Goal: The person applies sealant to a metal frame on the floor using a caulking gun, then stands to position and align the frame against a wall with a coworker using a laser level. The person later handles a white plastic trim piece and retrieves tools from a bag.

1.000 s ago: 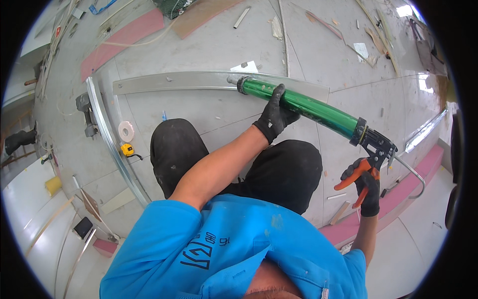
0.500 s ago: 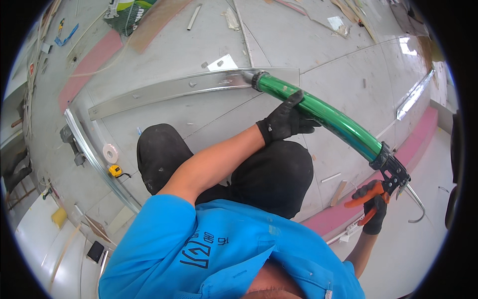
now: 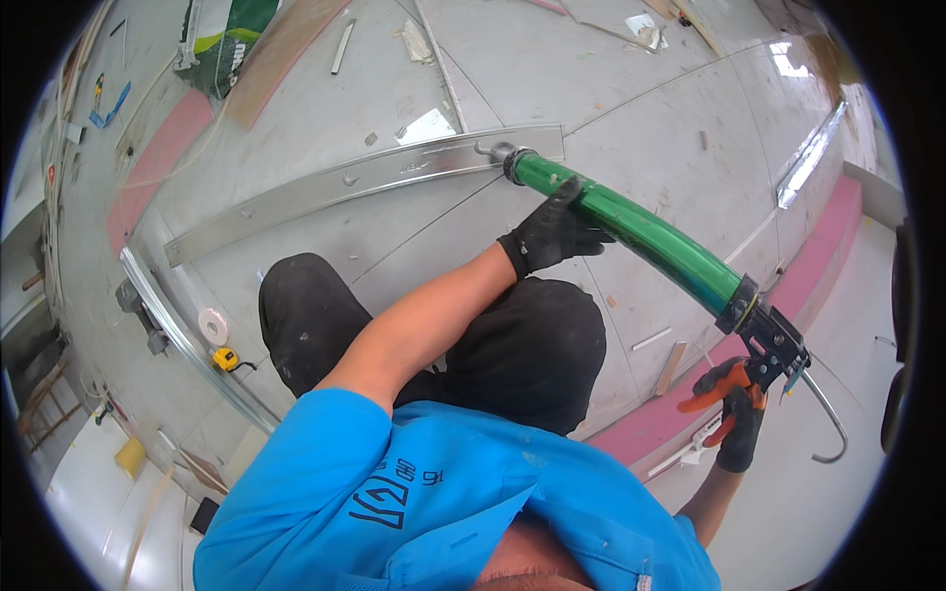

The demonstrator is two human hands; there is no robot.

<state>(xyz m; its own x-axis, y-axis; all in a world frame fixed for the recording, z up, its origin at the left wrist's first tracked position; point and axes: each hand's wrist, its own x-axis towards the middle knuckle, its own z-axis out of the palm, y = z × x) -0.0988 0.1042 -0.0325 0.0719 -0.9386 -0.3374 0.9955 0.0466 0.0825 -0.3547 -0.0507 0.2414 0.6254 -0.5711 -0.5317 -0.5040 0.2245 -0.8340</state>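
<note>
Both my hands, in black gloves, hold a caulking gun (image 3: 641, 222) with a long green barrel, slanting from upper middle to lower right. My left hand (image 3: 552, 234) grips the barrel near its front, thumb on top and fingers beneath. Its orange handle and trigger are in my right hand (image 3: 737, 414), fingers closed around them. From the back end sticks a bent metal rod (image 3: 830, 419). The gun's nozzle (image 3: 504, 152) is at the right part of a long flat metal strip (image 3: 266, 212) lying on the floor. Several small dabs of grey paste (image 3: 350, 179) sit along the strip.
Left of my knees lie a metal rail (image 3: 182, 330), a roll of tape (image 3: 212, 325) and a yellow tape measure (image 3: 227, 359). Pink boards (image 3: 158, 172) run along both sides. A green and white bag (image 3: 225, 44) stands far left. Scraps and thin strips litter the tiles.
The nozzle has shifted right along the metal strip, and a dab of paste now shows just left of it. My hands keep their grips. The whole view has shifted slightly.
</note>
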